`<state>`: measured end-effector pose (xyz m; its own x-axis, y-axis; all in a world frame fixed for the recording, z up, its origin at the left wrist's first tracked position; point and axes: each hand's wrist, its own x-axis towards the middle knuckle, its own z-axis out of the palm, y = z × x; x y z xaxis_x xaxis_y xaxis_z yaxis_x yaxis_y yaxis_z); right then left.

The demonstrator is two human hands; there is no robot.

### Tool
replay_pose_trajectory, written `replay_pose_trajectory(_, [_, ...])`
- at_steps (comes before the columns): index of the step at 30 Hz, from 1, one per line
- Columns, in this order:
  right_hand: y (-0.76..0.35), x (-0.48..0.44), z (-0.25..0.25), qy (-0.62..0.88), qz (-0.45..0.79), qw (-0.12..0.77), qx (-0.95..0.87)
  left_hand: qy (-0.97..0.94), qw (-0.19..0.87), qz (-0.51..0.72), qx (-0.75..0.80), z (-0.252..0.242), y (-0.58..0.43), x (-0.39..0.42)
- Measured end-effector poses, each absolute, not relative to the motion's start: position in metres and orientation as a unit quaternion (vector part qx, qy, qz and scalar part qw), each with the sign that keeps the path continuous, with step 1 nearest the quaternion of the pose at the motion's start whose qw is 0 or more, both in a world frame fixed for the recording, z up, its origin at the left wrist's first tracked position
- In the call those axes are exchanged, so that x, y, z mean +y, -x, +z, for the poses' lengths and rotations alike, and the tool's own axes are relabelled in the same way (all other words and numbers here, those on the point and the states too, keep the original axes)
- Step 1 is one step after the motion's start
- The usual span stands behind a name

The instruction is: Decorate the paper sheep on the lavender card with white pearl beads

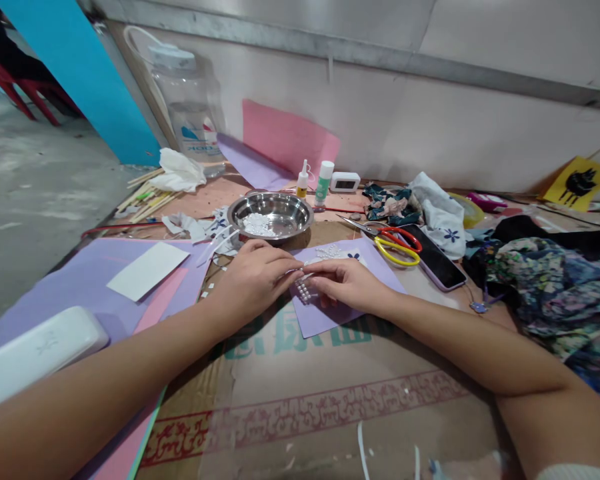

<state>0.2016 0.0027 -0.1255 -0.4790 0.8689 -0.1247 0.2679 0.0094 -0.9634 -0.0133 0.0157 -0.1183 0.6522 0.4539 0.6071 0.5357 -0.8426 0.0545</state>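
Observation:
My left hand (pixel 257 277) and my right hand (pixel 347 283) meet at their fingertips over a purple sheet of paper (pixel 313 325). Both hands are closed in a pinch, and whatever lies between the fingertips is too small to make out. Rows of white pearl-like beads (pixel 303 291) lie on the sheet just under the fingers, partly hidden by my right hand. More small beads (pixel 329 252) and a dark blue flower on a white patch (pixel 353 257) sit farther back on it. Behind my left hand stands a steel bowl (pixel 300 230) with small white pieces inside.
Scissors (pixel 397 247) with red and yellow handles lie against a phone (pixel 437 260). Behind the bowl stand a small glue bottle (pixel 303 181) and a glue stick (pixel 324 181). Coloured paper and a white case (pixel 40 353) lie left; patterned cloth (pixel 540 287) lies right.

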Motion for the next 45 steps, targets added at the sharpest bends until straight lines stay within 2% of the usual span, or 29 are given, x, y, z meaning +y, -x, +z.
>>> replay_pose_trajectory(7, [-0.200, 0.002, -0.118, 0.477, 0.600, 0.201, -0.611, 0.918, 0.042, -0.269, -0.290, -0.122, 0.014, 0.016])
replay_pose_trajectory(14, [-0.201, 0.003, -0.117, 0.442, 0.649, 0.224, -0.577, 0.916, 0.041, -0.272, -0.291, -0.127, 0.013, 0.018])
replay_pose_trajectory(19, [-0.203, 0.003, -0.110, 0.439, 0.627, 0.214, -0.607, 0.939, 0.055, -0.236, -0.242, -0.126, 0.013, 0.018])
replay_pose_trajectory(23, [-0.216, 0.000, -0.084, 0.426, 0.543, 0.152, -0.707, 0.953, 0.051, -0.207, -0.217, -0.125, 0.013, 0.017])
replay_pose_trajectory(29, [-0.243, -0.003, -0.039, 0.444, 0.292, 0.107, -0.840, 0.952, 0.099, -0.164, -0.237, -0.119, 0.013, 0.013])
replay_pose_trajectory(37, [-0.289, 0.038, -0.046, 0.604, 0.007, -0.044, -0.796, 0.948, 0.038, -0.177, -0.261, -0.121, 0.014, 0.022])
replay_pose_trajectory(41, [-0.309, 0.059, -0.058, 0.620, -0.010, -0.092, -0.779, 0.956, 0.019, -0.163, -0.242, -0.121, 0.016, 0.023])
replay_pose_trajectory(45, [-0.319, 0.070, -0.064, 0.608, 0.046, -0.144, -0.780, 0.964, 0.030, -0.130, -0.231, -0.119, 0.017, 0.022])
